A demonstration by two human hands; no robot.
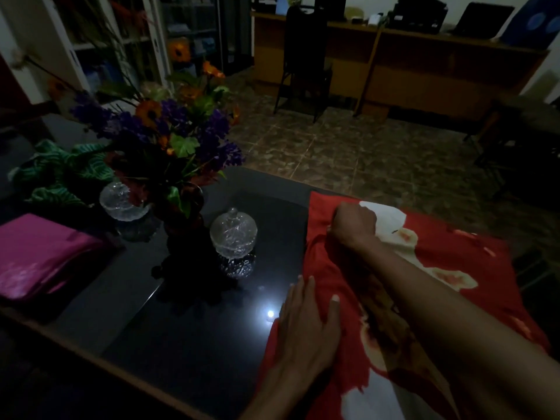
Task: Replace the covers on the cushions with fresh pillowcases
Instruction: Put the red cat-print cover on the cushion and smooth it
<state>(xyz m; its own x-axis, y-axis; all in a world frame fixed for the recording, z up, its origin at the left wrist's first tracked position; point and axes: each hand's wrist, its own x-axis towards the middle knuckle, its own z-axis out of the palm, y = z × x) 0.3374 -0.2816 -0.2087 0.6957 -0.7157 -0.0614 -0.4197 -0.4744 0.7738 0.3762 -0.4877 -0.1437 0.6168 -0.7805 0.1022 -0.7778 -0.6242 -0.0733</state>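
Left hand (307,324): flat, palm down, fingers straight and slightly spread, pressing. Right hand (353,224): forearm extended forward, fingers curled into a fist, knuckles up, gripping fabric beneath it.

The room is dim. A glossy black table (188,338) throws back one small bright glare. Brown mottled tiles cover the floor (363,159). Across it runs a long wooden counter (424,71) with a dark chair (306,62) drawn up to it. White shelves (91,40) stand on the left.
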